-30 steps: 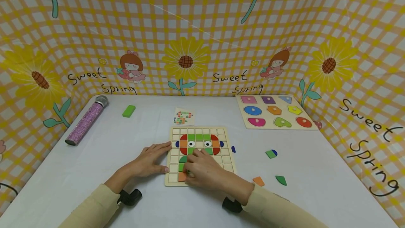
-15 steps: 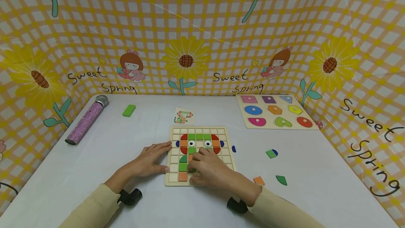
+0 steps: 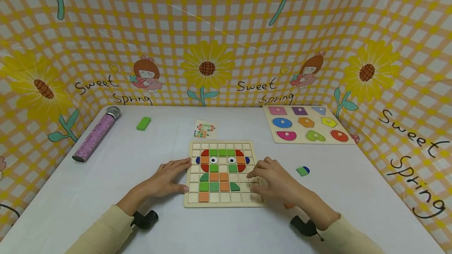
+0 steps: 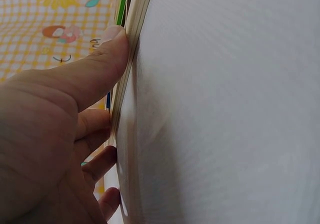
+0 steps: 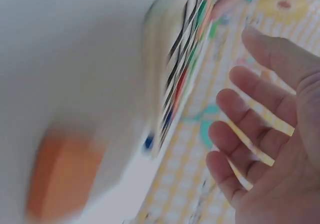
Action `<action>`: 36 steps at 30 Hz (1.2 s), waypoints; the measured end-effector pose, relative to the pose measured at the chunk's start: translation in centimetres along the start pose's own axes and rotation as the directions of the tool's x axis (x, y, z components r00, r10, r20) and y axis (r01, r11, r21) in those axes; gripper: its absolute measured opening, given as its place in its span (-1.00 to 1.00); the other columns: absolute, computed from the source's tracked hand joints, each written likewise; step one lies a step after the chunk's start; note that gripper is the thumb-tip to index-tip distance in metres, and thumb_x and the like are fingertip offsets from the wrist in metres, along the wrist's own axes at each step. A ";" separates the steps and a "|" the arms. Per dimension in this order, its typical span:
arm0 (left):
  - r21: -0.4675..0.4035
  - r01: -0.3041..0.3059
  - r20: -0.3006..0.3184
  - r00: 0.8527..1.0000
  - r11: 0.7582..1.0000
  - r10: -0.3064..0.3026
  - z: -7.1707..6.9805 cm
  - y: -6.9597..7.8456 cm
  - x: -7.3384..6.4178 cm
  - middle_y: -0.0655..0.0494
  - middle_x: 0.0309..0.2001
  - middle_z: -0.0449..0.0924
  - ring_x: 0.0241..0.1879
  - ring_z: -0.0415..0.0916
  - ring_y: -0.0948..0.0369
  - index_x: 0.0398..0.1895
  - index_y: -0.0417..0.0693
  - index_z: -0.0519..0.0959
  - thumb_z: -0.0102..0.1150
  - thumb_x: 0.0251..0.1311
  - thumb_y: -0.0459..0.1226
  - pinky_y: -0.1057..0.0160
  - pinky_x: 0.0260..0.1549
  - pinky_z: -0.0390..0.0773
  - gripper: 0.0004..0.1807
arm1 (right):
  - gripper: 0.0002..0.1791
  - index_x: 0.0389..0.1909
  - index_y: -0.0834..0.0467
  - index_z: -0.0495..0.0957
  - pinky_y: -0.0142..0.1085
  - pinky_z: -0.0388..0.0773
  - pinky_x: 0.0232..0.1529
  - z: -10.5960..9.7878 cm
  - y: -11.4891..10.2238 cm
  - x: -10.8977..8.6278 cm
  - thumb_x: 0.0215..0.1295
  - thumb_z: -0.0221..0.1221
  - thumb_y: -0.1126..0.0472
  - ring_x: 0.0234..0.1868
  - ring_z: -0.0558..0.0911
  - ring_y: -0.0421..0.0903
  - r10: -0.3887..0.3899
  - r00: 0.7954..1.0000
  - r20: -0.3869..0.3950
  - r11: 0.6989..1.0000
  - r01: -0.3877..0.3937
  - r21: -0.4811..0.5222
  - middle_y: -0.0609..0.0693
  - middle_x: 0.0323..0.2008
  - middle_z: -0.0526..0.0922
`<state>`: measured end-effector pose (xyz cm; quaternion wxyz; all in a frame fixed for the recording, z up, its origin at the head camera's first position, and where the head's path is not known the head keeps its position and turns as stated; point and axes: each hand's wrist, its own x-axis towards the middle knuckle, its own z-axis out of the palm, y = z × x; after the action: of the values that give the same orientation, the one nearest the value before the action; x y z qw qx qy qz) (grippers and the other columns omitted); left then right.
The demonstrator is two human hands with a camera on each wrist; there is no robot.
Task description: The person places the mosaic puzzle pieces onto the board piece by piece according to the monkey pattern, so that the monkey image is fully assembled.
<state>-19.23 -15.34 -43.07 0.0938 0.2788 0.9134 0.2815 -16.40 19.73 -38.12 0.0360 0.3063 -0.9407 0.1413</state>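
Note:
A wooden grid board (image 3: 226,205) carries a figure of red, orange, green and blue tiles with two round eyes (image 3: 213,160). My left hand (image 3: 166,177) steadies the board's left edge, thumb and straight fingers against it; the left wrist view shows the thumb (image 4: 100,67) on the rim. Over the right edge hovers my right hand (image 3: 273,181), fingers spread and slightly bent, holding nothing. An orange tile (image 3: 289,206) peeks out below the right forearm. The right wrist view shows a blue piece (image 5: 149,142) beside the board. A dark green quarter-round tile (image 3: 234,187) sits in the lower grid.
Behind the board lies a picture card (image 3: 206,130). A green tile with a blue piece (image 3: 303,171) is right of the hand. Further back are a shape puzzle (image 3: 347,142), a green block (image 3: 143,123) and a pink glittery microphone (image 3: 95,136). Patterned cloth rises behind the table.
My right hand has lifted off the lower grid and moved right, uncovering orange and green tiles. The left hand stays put. The loose green quarter-round on the table is now hidden behind the right forearm.

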 end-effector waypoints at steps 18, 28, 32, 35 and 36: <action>-0.002 0.006 0.000 1.000 1.000 -0.006 0.0 -0.1 0.1 -0.05 0.46 0.09 0.42 0.03 -0.10 0.40 -0.15 0.20 0.30 0.07 -0.03 -0.26 0.25 0.05 -0.14 | -0.61 -0.09 0.06 0.65 -0.11 0.49 -0.12 -2.9 10.2 -5.4 0.00 0.39 0.11 -0.06 0.38 -0.08 0.265 0.964 0.008 0.964 -0.265 0.008 -0.01 -0.14 0.59; -0.001 0.015 0.000 1.000 1.000 -0.015 0.1 -0.2 0.2 -0.03 0.47 0.09 0.43 0.02 -0.09 0.40 -0.12 0.20 0.30 0.07 -0.01 -0.25 0.25 0.05 -0.14 | -0.60 -0.05 0.06 0.63 -0.13 0.44 -0.12 -3.1 13.0 -5.9 0.02 0.37 0.13 -0.05 0.36 -0.02 0.263 0.962 0.068 0.965 -0.262 -0.019 0.03 -0.13 0.56; -0.004 0.018 -0.001 1.000 1.000 -0.018 0.1 -0.2 0.2 -0.02 0.47 0.08 0.43 0.02 -0.08 0.40 -0.11 0.20 0.31 0.06 -0.03 -0.23 0.25 0.05 -0.14 | -0.64 -0.07 0.04 0.64 -0.19 0.43 -0.16 -3.0 13.6 -5.9 0.04 0.35 0.17 -0.08 0.37 -0.03 0.262 0.962 0.079 0.965 -0.261 -0.028 0.03 -0.14 0.56; 0.000 0.019 -0.002 1.000 1.000 -0.019 0.1 -0.2 0.2 -0.01 0.47 0.08 0.43 0.02 -0.08 0.40 -0.10 0.20 0.32 0.05 -0.02 -0.23 0.26 0.05 -0.13 | -0.66 -0.09 0.04 0.65 -0.21 0.41 -0.19 -3.0 13.9 -6.0 0.05 0.34 0.20 -0.10 0.37 -0.03 0.259 0.963 0.079 0.966 -0.258 -0.025 0.03 -0.16 0.55; 0.002 0.018 -0.003 1.000 1.000 -0.018 0.1 -0.2 0.2 -0.01 0.47 0.08 0.43 0.02 -0.08 0.40 -0.10 0.20 0.32 0.05 -0.02 -0.23 0.26 0.05 -0.13 | -0.67 -0.10 0.03 0.66 -0.22 0.40 -0.20 -2.9 13.9 -6.0 0.04 0.34 0.21 -0.11 0.37 -0.03 0.262 0.962 0.076 0.965 -0.261 -0.026 0.02 -0.17 0.55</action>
<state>-19.43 -15.33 -43.32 0.0946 0.2702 0.9163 0.2800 -19.79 34.70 -39.64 -0.0178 0.1846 -0.9746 0.1253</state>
